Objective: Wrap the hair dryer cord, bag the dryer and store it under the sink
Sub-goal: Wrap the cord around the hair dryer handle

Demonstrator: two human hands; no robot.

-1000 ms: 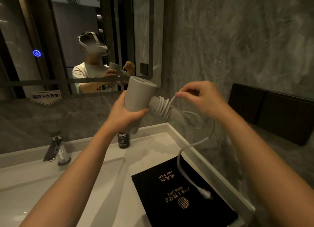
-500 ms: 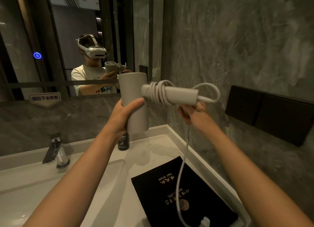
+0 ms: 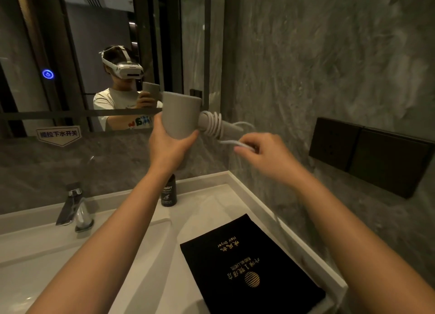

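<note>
Dryer (image 3: 180, 117) gripped by left hand (image 3: 168, 146) above counter. Cord (image 3: 213, 125) partly coiled on handle; loose length pinched by right hand (image 3: 263, 153). Bag (image 3: 249, 264) flat, near right; bagging, storing left.

Chrome faucet (image 3: 74, 208) stands at the back of the white basin counter (image 3: 35, 250). Small dark bottle with white lettering (image 3: 168, 193) sits upright against the grey marble wall (image 3: 317, 62). Glowing blue round button (image 3: 48, 74) on the mirror (image 3: 77, 43); black rectangular wall panel (image 3: 372, 153) at right.
</note>
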